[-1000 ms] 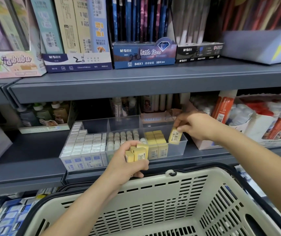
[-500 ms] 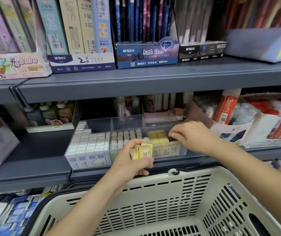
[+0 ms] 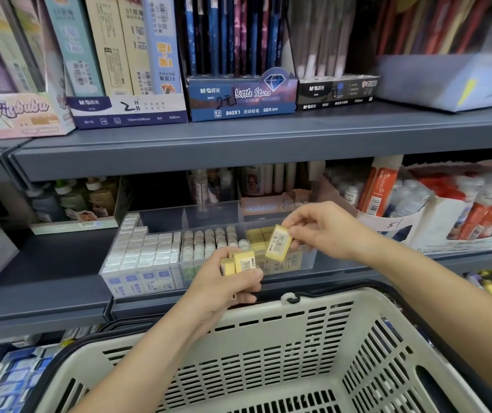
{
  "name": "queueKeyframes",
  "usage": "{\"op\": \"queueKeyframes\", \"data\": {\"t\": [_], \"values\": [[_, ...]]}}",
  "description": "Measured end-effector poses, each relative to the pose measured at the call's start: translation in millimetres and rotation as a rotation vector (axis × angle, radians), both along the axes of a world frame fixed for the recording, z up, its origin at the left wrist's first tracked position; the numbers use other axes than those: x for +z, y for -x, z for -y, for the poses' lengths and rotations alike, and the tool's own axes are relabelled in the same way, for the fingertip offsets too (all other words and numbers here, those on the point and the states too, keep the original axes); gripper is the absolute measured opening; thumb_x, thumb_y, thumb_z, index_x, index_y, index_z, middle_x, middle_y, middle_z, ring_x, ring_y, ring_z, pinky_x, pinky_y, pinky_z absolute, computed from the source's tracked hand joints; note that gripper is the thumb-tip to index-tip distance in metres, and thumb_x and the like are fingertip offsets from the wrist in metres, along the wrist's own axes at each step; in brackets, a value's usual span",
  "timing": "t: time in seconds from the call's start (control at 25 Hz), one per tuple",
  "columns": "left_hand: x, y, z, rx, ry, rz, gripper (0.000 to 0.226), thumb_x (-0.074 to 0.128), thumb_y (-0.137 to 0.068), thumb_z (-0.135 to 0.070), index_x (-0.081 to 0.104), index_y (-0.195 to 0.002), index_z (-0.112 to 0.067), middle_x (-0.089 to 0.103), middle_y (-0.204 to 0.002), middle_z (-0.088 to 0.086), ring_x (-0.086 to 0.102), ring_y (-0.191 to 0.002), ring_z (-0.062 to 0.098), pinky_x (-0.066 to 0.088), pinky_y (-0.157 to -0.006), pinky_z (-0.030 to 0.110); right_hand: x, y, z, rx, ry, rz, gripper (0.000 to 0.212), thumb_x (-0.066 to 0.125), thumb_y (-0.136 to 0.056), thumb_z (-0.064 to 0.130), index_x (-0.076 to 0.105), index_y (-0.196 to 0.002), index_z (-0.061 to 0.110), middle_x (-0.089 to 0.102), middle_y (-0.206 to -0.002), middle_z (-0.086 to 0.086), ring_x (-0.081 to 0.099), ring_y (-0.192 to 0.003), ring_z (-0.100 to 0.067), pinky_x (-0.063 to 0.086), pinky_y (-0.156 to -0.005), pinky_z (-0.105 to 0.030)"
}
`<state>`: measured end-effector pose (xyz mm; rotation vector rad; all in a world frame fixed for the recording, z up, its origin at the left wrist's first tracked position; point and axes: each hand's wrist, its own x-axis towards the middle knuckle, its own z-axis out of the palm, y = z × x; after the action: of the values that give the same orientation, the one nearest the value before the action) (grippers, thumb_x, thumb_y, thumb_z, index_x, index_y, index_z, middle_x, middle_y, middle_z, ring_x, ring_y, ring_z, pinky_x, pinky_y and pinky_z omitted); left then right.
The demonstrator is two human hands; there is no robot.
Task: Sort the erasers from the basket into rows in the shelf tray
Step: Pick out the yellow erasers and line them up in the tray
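A clear shelf tray (image 3: 308, 257) on the middle shelf holds rows of white erasers (image 3: 146, 248) on its left, round pale ones in the middle and yellow ones (image 3: 255, 235) on its right. My left hand (image 3: 223, 286) grips a small stack of yellow erasers (image 3: 240, 262) in front of the tray. My right hand (image 3: 325, 229) pinches one yellow eraser (image 3: 279, 243) by its upper corner, just above the tray's right compartment. The beige plastic basket (image 3: 283, 353) sits below both hands; its inside is mostly out of view.
The grey shelf above (image 3: 238, 144) carries pencil and lead boxes. Glue bottles in white cartons (image 3: 462, 210) stand to the right of the tray, small bottles (image 3: 71, 201) behind it on the left. Blue packs (image 3: 9, 380) lie at the lower left.
My right hand put one yellow eraser down into the tray's right compartment, came back to my left hand's stack, and now holds another eraser lifted off it.
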<state>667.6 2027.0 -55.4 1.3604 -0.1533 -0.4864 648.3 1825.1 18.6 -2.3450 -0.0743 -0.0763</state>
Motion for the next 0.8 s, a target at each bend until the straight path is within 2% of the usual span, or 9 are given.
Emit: {"op": "queueKeyframes", "data": {"t": [0.04,0.12,0.2,0.24,0.44,0.56,0.68,0.72,0.8], "values": [[0,0,0,-0.006,-0.011,0.007,0.04,0.074,-0.073,0.002,0.056,-0.103,-0.017,0.068,-0.078,0.005,0.069,-0.066,0.017,0.053,-0.055,0.024,1,-4,7,-0.055,0.061,0.048,0.012,0.054,-0.091,0.012,0.062,-0.093,0.021,0.07,-0.085,0.002,0.067,-0.074,-0.004,0.055,-0.072,-0.025],[-1,0,2,-0.005,-0.018,0.013,0.04,0.074,-0.072,0.002,0.057,-0.103,-0.017,0.067,-0.081,0.007,0.069,-0.067,0.016,0.053,-0.056,0.024,2,-16,19,-0.152,0.313,0.135,0.019,0.052,-0.09,0.012,0.062,-0.104,0.021,0.068,-0.098,0.001,0.064,-0.086,-0.01,0.05,-0.08,-0.027],[-1,-1,3,0.006,-0.007,0.012,0.039,0.073,-0.073,0.002,0.056,-0.103,-0.017,0.065,-0.082,0.007,0.067,-0.065,0.016,0.053,-0.055,0.024,-3,-26,24,-0.144,0.546,0.111,0.024,0.05,-0.09,0.014,0.061,-0.107,0.025,0.064,-0.109,0.001,0.059,-0.097,-0.018,0.049,-0.086,-0.03],[-1,-1,3,0.01,-0.002,0.011,0.039,0.073,-0.073,0.003,0.056,-0.103,-0.016,0.065,-0.081,0.007,0.067,-0.065,0.015,0.053,-0.054,0.025,-8,-29,24,-0.112,0.591,0.069,0.022,0.051,-0.09,0.017,0.061,-0.106,0.028,0.063,-0.11,0.003,0.058,-0.1,-0.019,0.049,-0.087,-0.031],[-3,-2,3,0.011,-0.002,0.021,0.039,0.073,-0.073,0.002,0.056,-0.103,-0.017,0.066,-0.077,0.005,0.067,-0.064,0.015,0.053,-0.054,0.024,-28,-36,21,0.001,0.55,-0.076,0.011,0.056,-0.09,0.023,0.063,-0.093,0.032,0.065,-0.1,0.011,0.056,-0.093,-0.008,0.036,-0.082,-0.02],[-4,-3,2,0.006,0.004,0.024,0.039,0.074,-0.073,0.001,0.056,-0.103,-0.017,0.067,-0.076,0.003,0.067,-0.065,0.014,0.052,-0.055,0.024,-28,-39,20,0.014,0.637,-0.098,0.018,0.052,-0.092,0.026,0.068,-0.099,0.031,0.065,-0.111,0.013,0.054,-0.109,-0.012,0.035,-0.101,-0.032],[-4,-3,3,0.001,0.015,0.023,0.04,0.075,-0.072,-0.001,0.056,-0.103,-0.018,0.068,-0.077,0.002,0.068,-0.066,0.015,0.052,-0.055,0.023,-22,-33,12,0.005,0.658,-0.067,0.023,0.049,-0.094,0.026,0.069,-0.105,0.029,0.064,-0.117,0.013,0.054,-0.112,-0.012,0.034,-0.105,-0.037],[-4,-2,3,0.001,0.017,0.022,0.04,0.075,-0.072,-0.002,0.056,-0.103,-0.018,0.068,-0.077,0.002,0.068,-0.066,0.015,0.052,-0.055,0.023,-20,-28,6,-0.005,0.623,-0.002,0.023,0.05,-0.094,0.028,0.069,-0.106,0.028,0.066,-0.115,0.012,0.056,-0.11,-0.011,0.037,-0.104,-0.038],[-3,-2,3,-0.014,0.01,0.035,0.041,0.077,-0.07,-0.004,0.056,-0.103,-0.017,0.068,-0.076,0.001,0.068,-0.066,0.015,0.051,-0.054,0.023,-16,-16,-8,0.028,0.361,0.11,0.02,0.055,-0.09,0.032,0.071,-0.102,0.027,0.069,-0.104,0.012,0.061,-0.098,-0.003,0.046,-0.094,-0.03]]}}
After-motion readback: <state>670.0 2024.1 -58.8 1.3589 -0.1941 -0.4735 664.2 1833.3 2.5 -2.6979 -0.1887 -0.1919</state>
